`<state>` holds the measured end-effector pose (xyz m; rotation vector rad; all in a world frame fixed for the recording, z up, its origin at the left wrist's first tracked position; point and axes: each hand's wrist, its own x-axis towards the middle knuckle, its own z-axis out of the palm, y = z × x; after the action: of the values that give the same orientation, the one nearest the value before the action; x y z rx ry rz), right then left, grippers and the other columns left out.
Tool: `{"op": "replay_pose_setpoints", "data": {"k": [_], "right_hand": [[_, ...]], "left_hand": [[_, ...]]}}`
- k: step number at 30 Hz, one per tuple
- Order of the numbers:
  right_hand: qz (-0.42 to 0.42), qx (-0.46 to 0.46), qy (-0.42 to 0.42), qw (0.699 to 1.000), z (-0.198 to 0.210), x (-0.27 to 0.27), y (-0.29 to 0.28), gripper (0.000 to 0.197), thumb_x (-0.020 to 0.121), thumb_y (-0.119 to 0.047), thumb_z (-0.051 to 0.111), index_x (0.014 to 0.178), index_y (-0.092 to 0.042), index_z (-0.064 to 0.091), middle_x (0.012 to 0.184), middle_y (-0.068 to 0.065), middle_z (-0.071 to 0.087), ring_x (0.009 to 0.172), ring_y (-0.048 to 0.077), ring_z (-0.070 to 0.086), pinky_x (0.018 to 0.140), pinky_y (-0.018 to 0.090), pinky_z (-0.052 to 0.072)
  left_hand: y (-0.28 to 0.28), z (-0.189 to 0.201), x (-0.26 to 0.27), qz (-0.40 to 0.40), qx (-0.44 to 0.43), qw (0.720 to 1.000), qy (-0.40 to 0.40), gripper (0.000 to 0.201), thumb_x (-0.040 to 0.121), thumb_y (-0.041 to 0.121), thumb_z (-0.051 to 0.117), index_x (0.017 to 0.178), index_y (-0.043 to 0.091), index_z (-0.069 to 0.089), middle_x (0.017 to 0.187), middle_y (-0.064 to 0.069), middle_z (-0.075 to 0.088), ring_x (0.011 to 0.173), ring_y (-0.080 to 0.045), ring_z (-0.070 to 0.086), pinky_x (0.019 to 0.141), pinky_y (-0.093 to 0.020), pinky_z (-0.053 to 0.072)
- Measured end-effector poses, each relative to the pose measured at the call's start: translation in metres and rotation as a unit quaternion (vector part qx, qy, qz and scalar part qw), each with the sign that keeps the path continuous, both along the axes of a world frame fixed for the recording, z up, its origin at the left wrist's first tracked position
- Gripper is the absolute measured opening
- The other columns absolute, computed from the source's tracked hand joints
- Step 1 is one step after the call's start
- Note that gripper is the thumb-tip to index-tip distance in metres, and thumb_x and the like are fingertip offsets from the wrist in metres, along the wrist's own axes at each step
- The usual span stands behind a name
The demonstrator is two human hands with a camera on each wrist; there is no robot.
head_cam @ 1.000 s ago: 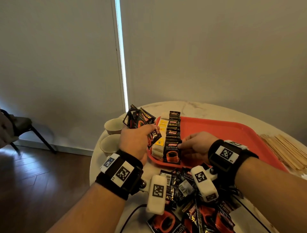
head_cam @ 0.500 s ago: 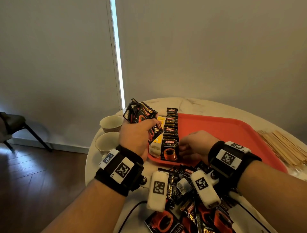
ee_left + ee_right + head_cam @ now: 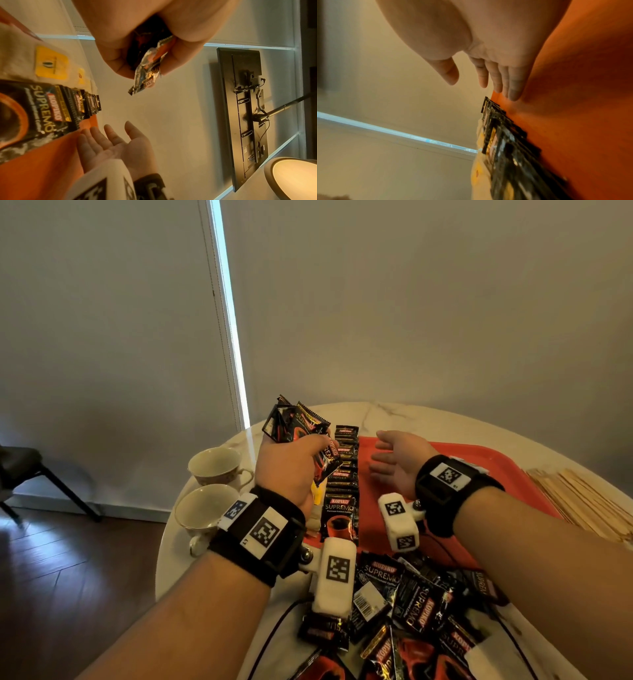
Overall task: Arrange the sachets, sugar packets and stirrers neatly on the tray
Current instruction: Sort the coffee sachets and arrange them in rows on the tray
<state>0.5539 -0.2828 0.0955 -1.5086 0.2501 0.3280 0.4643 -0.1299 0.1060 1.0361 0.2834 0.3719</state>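
This looks like a lived-in room of a home or small lounge. A round marble-topped table [image 3: 404, 412] stands near plain pale walls, with two china teacups [image 3: 214, 465] at its nine o'clock edge. Dark wooden flooring [image 3: 68, 559] and a chair [image 3: 24, 470] lie farther toward nine o'clock. The left wrist view shows a wall-mounted screen [image 3: 243, 115] and a lamp [image 3: 291, 178].

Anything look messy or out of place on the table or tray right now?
Yes: a jumbled heap of sachets lies off the tray at the near table edge, overlapping at all angles. The row of sachets on the tray is tidy, and the stirrers are not yet on it.
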Motion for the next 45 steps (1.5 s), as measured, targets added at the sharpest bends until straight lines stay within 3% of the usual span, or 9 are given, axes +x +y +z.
{"op": "replay_pose_setpoints", "data": {"k": [2, 7, 11, 17, 20, 25, 34, 39, 45], "right_hand": [[0.012, -0.007, 0.017, 1.000, -0.002, 0.008, -0.001, 0.042, 0.100, -0.035, 0.058, 0.128, -0.004, 0.055, 0.120, 0.016, 0.062, 0.107, 0.030, 0.063, 0.077, 0.041, 0.054], [0.056, -0.050, 0.058, 0.995, -0.007, 0.013, -0.007, 0.044, 0.100, -0.042, 0.058, 0.123, -0.005, 0.054, 0.109, 0.019, 0.067, 0.094, 0.035, 0.070, 0.079, 0.042, 0.056], [0.084, -0.056, 0.063, 0.993, -0.010, 0.012, -0.006, 0.047, 0.099, -0.042, 0.059, 0.124, -0.003, 0.054, 0.098, 0.018, 0.069, 0.092, 0.035, 0.070, 0.083, 0.043, 0.056], [0.067, -0.065, 0.042, 0.995, -0.012, 0.024, -0.006, 0.044, 0.099, -0.044, 0.058, 0.120, -0.006, 0.055, 0.113, 0.018, 0.064, 0.099, 0.035, 0.069, 0.087, 0.043, 0.055], [0.042, -0.020, 0.039, 0.998, -0.008, 0.044, -0.009, 0.042, 0.099, -0.046, 0.058, 0.114, -0.007, 0.057, 0.115, 0.016, 0.062, 0.101, 0.032, 0.063, 0.080, 0.042, 0.053], [0.025, 0.020, 0.030, 0.999, -0.009, 0.074, -0.002, 0.057, 0.100, -0.050, 0.054, 0.136, -0.007, 0.053, 0.128, 0.014, 0.061, 0.113, 0.029, 0.059, 0.086, 0.045, 0.049], [0.047, -0.017, 0.002, 0.999, -0.011, 0.104, 0.010, 0.051, 0.098, -0.055, 0.053, 0.126, -0.012, 0.058, 0.124, 0.009, 0.067, 0.115, 0.030, 0.061, 0.100, 0.051, 0.049], [0.047, -0.015, 0.001, 0.999, -0.010, 0.103, 0.004, 0.052, 0.099, -0.055, 0.051, 0.129, -0.012, 0.058, 0.130, 0.011, 0.064, 0.120, 0.032, 0.058, 0.104, 0.053, 0.047], [0.157, -0.011, -0.032, 0.987, 0.010, 0.054, -0.010, 0.030, 0.089, -0.043, 0.069, 0.103, -0.016, 0.068, 0.097, 0.001, 0.070, 0.086, 0.019, 0.065, 0.074, 0.035, 0.046]], "left_hand": [[-0.005, 0.004, 0.009, 0.005, -0.002, 1.000, -0.005, 0.057, 0.066, 0.001, 0.077, 0.120, -0.007, 0.064, 0.104, -0.030, 0.074, 0.088, -0.042, 0.076, 0.075, -0.059, 0.063], [-0.009, 0.005, 0.037, 0.010, -0.003, 1.000, 0.004, 0.037, 0.082, -0.008, 0.073, 0.117, -0.010, 0.065, 0.090, -0.023, 0.073, 0.067, -0.028, 0.073, 0.057, -0.036, 0.061], [-0.014, 0.002, 0.051, 0.005, -0.011, 1.000, 0.009, 0.038, 0.082, -0.007, 0.073, 0.118, -0.011, 0.065, 0.098, -0.027, 0.074, 0.068, -0.031, 0.074, 0.058, -0.039, 0.062], [-0.012, -0.001, 0.063, 0.005, -0.036, 0.999, 0.014, 0.028, 0.084, -0.005, 0.074, 0.111, -0.008, 0.068, 0.097, -0.027, 0.075, 0.067, -0.029, 0.076, 0.055, -0.035, 0.061], [-0.009, -0.001, 0.069, 0.004, -0.059, 0.998, 0.011, 0.044, 0.079, -0.002, 0.076, 0.121, -0.007, 0.064, 0.102, -0.027, 0.075, 0.079, -0.035, 0.078, 0.062, -0.041, 0.062], [-0.011, -0.002, 0.080, 0.030, -0.056, 0.998, 0.009, 0.052, 0.073, 0.000, 0.079, 0.123, -0.003, 0.064, 0.102, -0.023, 0.076, 0.081, -0.033, 0.079, 0.064, -0.040, 0.062], [-0.012, -0.014, 0.087, -0.004, -0.072, 0.997, 0.031, 0.063, 0.065, 0.006, 0.075, 0.126, -0.002, 0.062, 0.110, -0.028, 0.074, 0.088, -0.038, 0.078, 0.072, -0.051, 0.064], [-0.009, -0.024, 0.089, 0.002, -0.054, 0.997, 0.048, 0.037, 0.084, -0.004, 0.070, 0.120, -0.005, 0.064, 0.101, -0.026, 0.075, 0.068, -0.026, 0.074, 0.054, -0.031, 0.058], [-0.006, -0.027, 0.084, -0.013, -0.034, 0.998, 0.051, 0.028, 0.084, -0.002, 0.078, 0.112, -0.002, 0.070, 0.097, -0.022, 0.078, 0.080, -0.034, 0.077, 0.071, -0.044, 0.063]]}}
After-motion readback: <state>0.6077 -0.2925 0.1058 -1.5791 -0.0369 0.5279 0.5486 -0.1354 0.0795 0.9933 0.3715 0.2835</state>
